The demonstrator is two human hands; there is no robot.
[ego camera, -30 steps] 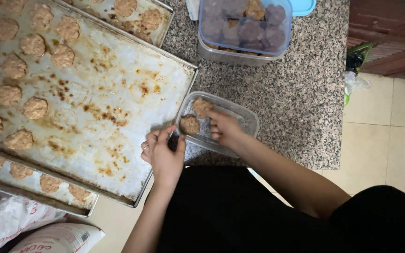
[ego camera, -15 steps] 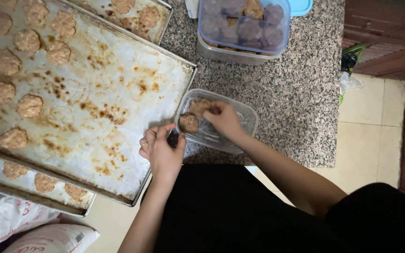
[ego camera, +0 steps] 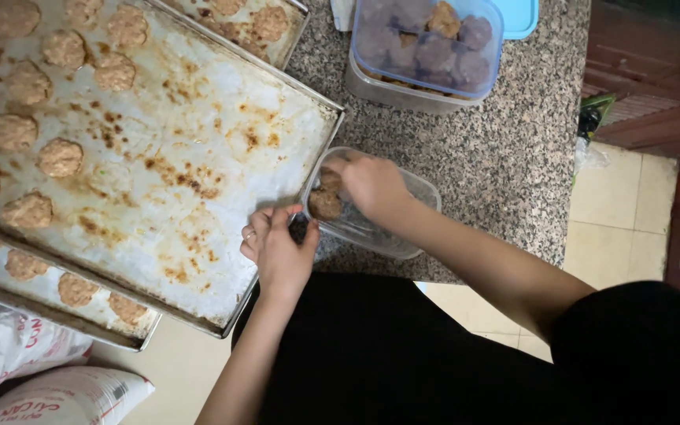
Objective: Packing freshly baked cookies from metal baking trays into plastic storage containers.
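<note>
This was a home kitchen: a speckled granite surface [ego camera: 505,157] carried large paper-lined baking trays [ego camera: 198,189] of browned cookies [ego camera: 60,157], plastic food tubs [ego camera: 426,55] stood near, and pale floor tiles [ego camera: 615,212] and printed sacks [ego camera: 17,354] lay below.

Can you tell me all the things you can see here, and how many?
baking trays: three, grey metal, side by side on the left
cookies: many, light brown, on the trays
small clear container: one, on the counter, holds brown cookies
bigger container: one, clear with blue rim, purple balls inside, top
counter: one, speckled grey granite
bags: two, white, bottom left
left hand: at the small container's corner
right hand: inside the small container
</note>
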